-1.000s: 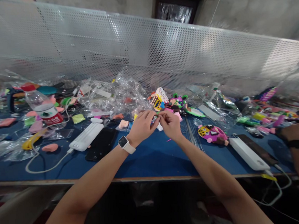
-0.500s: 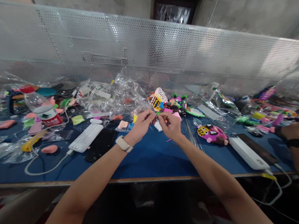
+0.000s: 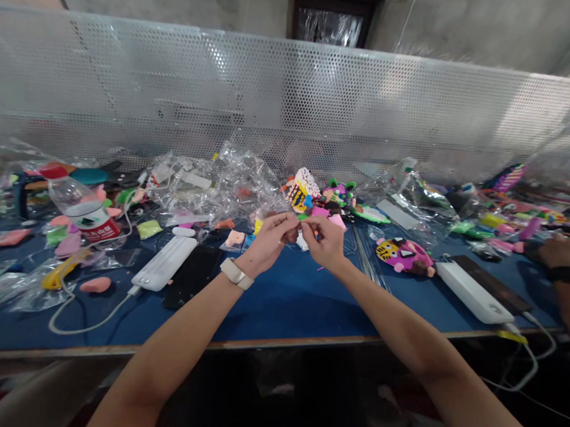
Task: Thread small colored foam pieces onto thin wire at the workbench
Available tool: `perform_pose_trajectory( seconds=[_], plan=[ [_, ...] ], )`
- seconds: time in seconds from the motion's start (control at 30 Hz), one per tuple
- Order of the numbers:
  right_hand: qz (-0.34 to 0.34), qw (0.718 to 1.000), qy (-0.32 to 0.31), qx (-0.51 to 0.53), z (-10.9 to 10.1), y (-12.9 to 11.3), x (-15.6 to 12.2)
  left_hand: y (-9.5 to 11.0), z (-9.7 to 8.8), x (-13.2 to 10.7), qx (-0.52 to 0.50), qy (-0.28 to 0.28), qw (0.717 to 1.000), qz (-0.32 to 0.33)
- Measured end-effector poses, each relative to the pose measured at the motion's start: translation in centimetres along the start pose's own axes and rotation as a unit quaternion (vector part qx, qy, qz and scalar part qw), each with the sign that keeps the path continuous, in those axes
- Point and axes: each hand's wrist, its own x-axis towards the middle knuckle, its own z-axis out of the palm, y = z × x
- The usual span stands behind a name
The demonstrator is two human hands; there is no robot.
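the small green piece [image 3: 302, 217] lies between your fingertips — your left hand [image 3: 267, 242] and right hand [image 3: 325, 238] both narrowed on it; bare blue table [image 3: 297, 304] runs from your wrists to the near edge, while colourful figures [image 3: 303, 191] crowd just beyond your fingers; your forearms [image 3: 189, 339] slant inward to meet — a pale strap [image 3: 236, 274] round the left wrist.

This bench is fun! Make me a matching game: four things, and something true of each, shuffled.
1. Left hand
2. Plastic bottle
3. Pink oval lump
4. Magenta animal piece

A. in the curve of a white cable
B. right of the right hand
C. pale band at its wrist
D. topped by a red cap

Pairs: 1-C; 2-D; 3-A; 4-B
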Motion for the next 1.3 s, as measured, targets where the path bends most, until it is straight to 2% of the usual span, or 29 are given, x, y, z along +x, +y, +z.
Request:
perform_pose_trajectory(
  seconds=[0.13,0.23,0.33,0.43,0.5,0.57,0.6,0.63,0.67,0.77,0.87,1.0,1.17,1.3],
  plan=[
    [-0.009,1.000,0.023,-0.007,-0.2,-0.8,0.1,0.1,-0.1,-0.1,-0.117,-0.068,0.987,-0.092],
    [0.038,0.999,0.020,-0.006,0.0,-1.0,-0.1,0.0,-1.1,0.3,-0.080,-0.084,0.991,-0.074],
    [0.098,0.995,0.015,0.012,0.3,-0.4,-0.2,0.1,-3.2,1.2,0.046,-0.059,0.997,-0.026],
    [0.114,0.993,0.011,0.008,0.3,0.6,0.0,0.8,-5.5,2.2,0.143,-0.024,0.989,0.020],
    [0.107,0.994,0.009,-0.012,0.2,1.2,0.2,1.6,-6.2,2.4,0.215,0.058,0.970,0.095],
    [0.101,0.994,0.016,-0.033,0.2,1.6,0.3,2.3,-5.9,2.1,0.322,0.152,0.912,0.202],
    [0.100,0.994,0.018,-0.041,0.2,1.7,0.4,2.5,-5.3,1.8,0.377,0.171,0.875,0.250],
    [0.102,0.993,0.020,-0.046,0.2,1.7,0.5,2.7,-4.5,1.4,0.425,0.157,0.845,0.284],
    [0.106,0.993,0.019,-0.049,0.2,1.6,0.5,2.6,-3.7,1.0,0.462,0.112,0.828,0.297],
    [0.116,0.992,0.011,-0.044,0.2,1.3,0.5,1.6,-1.4,0.0,0.551,0.025,0.785,0.280],
    [0.122,0.992,0.004,-0.028,0.3,1.0,0.4,-0.4,-0.4,-0.4,0.615,0.024,0.746,0.255],
    [0.148,0.989,-0.019,0.013,0.5,0.9,0.1,-1.8,-0.5,-0.5,0.623,0.046,0.740,0.249],
    [0.154,0.985,-0.056,0.060,0.7,0.9,-0.3,-1.0,-1.0,-0.4,0.618,0.059,0.734,0.274],
    [0.169,0.981,-0.045,0.078,0.7,0.8,-0.2,-0.6,-1.5,-0.2,0.592,0.065,0.743,0.307]
  ],
)
